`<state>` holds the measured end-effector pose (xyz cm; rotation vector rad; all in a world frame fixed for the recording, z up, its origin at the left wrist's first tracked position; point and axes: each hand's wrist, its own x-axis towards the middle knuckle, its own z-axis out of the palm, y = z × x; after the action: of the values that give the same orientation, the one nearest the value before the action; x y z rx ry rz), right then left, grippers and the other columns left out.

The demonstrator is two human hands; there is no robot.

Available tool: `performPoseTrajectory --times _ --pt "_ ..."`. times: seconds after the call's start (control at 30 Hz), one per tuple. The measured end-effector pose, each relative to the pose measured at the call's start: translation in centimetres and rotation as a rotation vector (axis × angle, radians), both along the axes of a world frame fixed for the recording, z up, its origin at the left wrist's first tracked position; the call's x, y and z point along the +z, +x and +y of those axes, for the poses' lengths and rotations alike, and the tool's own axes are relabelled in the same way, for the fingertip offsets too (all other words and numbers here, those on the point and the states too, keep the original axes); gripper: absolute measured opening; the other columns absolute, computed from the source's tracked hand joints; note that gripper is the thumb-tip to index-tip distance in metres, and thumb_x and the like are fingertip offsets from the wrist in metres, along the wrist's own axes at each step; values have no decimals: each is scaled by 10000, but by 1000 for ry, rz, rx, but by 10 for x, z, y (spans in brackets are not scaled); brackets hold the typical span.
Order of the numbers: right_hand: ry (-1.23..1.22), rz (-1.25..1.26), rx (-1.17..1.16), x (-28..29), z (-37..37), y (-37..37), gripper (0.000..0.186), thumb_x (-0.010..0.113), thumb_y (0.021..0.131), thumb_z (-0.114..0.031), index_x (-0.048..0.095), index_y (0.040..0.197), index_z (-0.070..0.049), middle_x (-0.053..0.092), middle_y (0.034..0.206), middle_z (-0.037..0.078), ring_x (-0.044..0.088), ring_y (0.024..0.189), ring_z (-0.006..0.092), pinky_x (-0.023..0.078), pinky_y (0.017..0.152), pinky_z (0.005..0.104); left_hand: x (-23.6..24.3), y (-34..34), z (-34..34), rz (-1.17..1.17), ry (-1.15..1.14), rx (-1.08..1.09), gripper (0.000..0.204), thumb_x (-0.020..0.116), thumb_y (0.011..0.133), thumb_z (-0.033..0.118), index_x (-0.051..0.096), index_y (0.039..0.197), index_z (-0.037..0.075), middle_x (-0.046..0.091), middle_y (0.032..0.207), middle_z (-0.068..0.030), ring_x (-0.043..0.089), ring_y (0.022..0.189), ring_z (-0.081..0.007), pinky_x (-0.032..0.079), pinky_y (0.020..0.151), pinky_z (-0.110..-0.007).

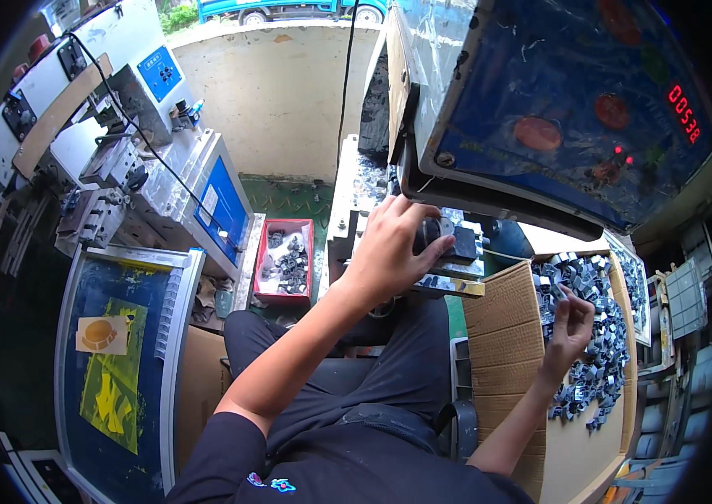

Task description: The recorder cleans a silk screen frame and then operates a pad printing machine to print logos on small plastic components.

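My left hand (394, 248) is at the machine's work fixture (463, 246), thumb and forefinger curled round a small dark part whose kind I cannot make out. The fixture's dark block sits just right of the thumb, under the machine's overhanging head. Over the cardboard box (503, 323) on the right, my right hand (572, 326) is closed in a pinch. A small grey plastic part (558, 292) shows at its fingertips. Below that hand, many similar grey and black plastic parts (595, 361) lie heaped in the box.
The machine's blue control panel (574, 109) with a red display hangs close above the fixture. A red tray (283, 296) of small parts stands left of my knees. A framed printing screen (112, 361) leans at the left, below a second machine (180, 193).
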<state>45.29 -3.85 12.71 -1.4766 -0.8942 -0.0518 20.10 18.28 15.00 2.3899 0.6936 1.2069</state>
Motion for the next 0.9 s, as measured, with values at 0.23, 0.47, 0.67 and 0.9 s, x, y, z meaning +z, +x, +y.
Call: performPoseTrajectory --times 0.23,0.47,0.67,0.9 --pt "-134 -241 290 25 96 -72 209 783 837 -55 727 1038 -74 722 1188 109 688 1064 211 563 920 344 -12 -101 -8 -305 -328 144 360 776 877 242 698 1116 -15 727 1001 -120 672 890 -178 496 773 -303" --pt "-238 -339 301 25 135 -94 162 810 814 -92 747 955 -43 740 1132 128 691 1098 271 544 942 392 -73 -286 -28 -471 -520 642 387 713 950 270 672 1222 -3 708 1037 -80 610 883 -103 476 779 -248" --pt "-306 -458 294 38 129 -109 137 781 840 -66 718 944 -4 735 1113 134 675 1060 280 521 918 384 -109 -426 -81 -382 -433 1019 288 637 1006 179 675 1202 -28 701 1090 -84 640 986 -138 495 901 -281" --pt "-421 -577 218 26 130 -119 222 598 1013 -229 640 966 -16 567 1430 162 514 1297 348 358 1109 454 -147 -488 -128 -303 -525 1186 293 681 966 136 655 1188 -53 723 1032 -100 675 884 -140 525 808 -274"
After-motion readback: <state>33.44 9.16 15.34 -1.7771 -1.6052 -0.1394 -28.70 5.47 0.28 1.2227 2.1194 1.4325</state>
